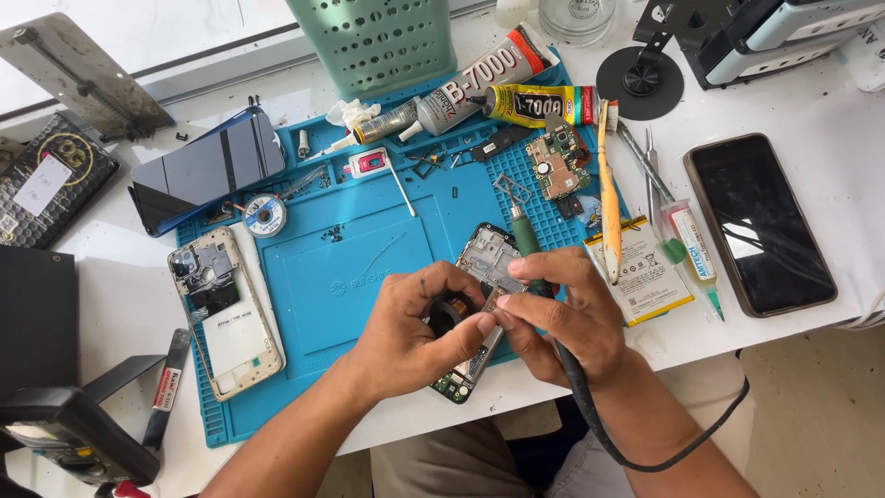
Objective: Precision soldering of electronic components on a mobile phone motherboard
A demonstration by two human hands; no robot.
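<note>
Green soldering iron (527,242) in right hand (562,318).

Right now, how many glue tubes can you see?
3, all at the top of the blue mat: a big grey tube, a yellow tube and a small silvery tube. More may be hidden.
</note>
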